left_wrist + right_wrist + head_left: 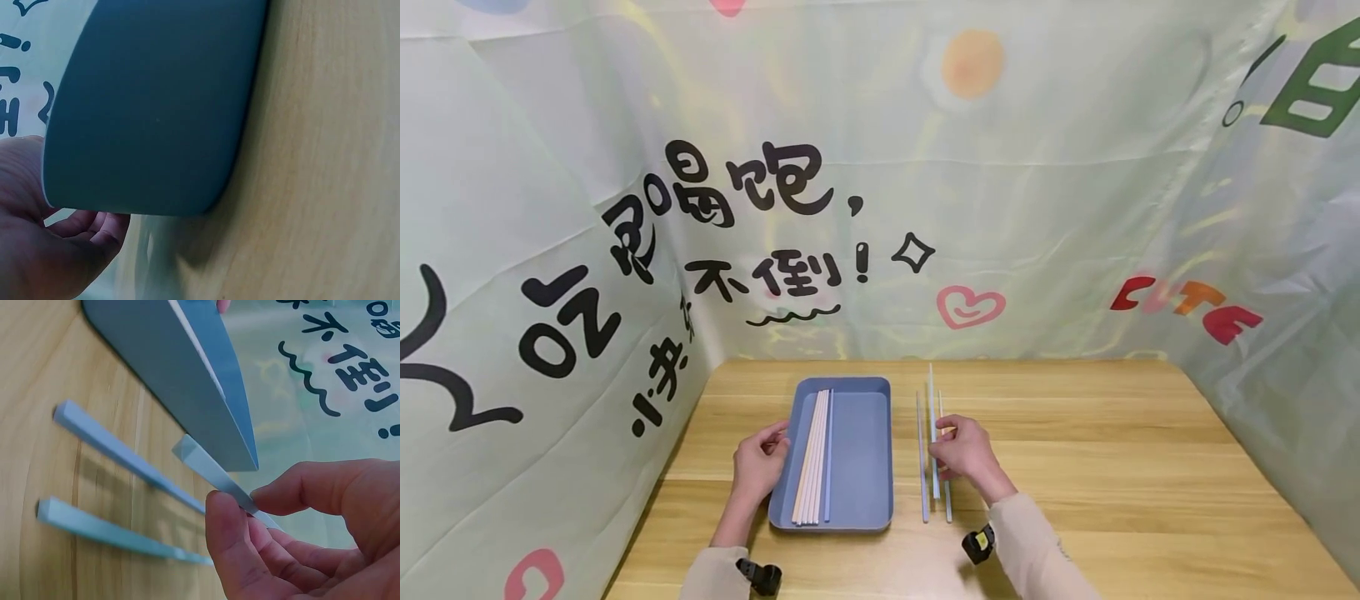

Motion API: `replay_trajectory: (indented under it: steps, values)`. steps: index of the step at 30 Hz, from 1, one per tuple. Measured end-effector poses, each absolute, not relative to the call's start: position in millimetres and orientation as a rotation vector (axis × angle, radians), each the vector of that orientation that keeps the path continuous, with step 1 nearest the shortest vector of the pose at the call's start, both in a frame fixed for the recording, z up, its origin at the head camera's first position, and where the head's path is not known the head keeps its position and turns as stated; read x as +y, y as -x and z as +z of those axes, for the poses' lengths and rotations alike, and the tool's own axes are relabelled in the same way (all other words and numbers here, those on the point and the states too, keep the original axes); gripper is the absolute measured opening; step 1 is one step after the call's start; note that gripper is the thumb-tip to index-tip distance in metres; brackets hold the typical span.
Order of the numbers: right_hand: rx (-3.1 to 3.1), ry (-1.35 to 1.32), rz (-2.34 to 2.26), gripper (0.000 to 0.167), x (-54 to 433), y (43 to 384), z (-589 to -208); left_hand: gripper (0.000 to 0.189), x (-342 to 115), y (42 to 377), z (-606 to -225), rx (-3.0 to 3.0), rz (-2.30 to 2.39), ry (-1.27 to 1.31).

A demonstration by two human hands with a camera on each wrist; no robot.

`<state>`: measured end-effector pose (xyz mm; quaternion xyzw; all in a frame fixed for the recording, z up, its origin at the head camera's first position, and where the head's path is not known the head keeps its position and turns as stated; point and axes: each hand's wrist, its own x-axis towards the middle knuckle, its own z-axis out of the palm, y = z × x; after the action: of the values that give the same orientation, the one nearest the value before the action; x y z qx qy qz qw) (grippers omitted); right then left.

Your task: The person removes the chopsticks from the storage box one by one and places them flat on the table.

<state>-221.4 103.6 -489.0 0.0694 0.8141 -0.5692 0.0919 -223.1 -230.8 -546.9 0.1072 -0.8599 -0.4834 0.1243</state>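
In the head view my left hand (758,462) holds the left rim of a blue rectangular tray (861,525). The left wrist view shows thumb and fingers at the edge of the tray (156,119), partly hidden behind it. Several pale pinkish chopsticks (808,467) and one blue chopstick (829,458) lie lengthwise in the tray. Right of it, my right hand (967,454) pinches a light blue chopstick (215,472) between thumb and fingers, raised off the table. Beneath lie a blue chopstick (119,447) and a pale green chopstick (112,531), apart from each other.
The wooden table (1112,467) extends to the right of the right hand. Printed cloth (1037,208) hangs behind the table and along both sides. A black wrist camera (760,577) sits at the left cuff, another black camera (978,544) at the right.
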Motion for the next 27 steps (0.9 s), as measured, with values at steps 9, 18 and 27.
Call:
replay_trajectory:
  steps: [9,18,27]
  values:
    - [2.459,-0.231,-1.662,0.049,119.5,217.0,-491.6,0.032,-231.1,221.5,-546.5,-2.514,-1.402,-0.314]
    - [2.506,-0.276,-1.574,0.049,135.0,214.6,-499.5,0.032,-232.1,222.5,-546.6,-2.514,-1.402,-0.311]
    - [2.494,-0.305,-1.531,0.049,142.9,214.5,-506.7,0.033,-230.8,221.8,-545.1,-2.513,-1.412,-0.314]
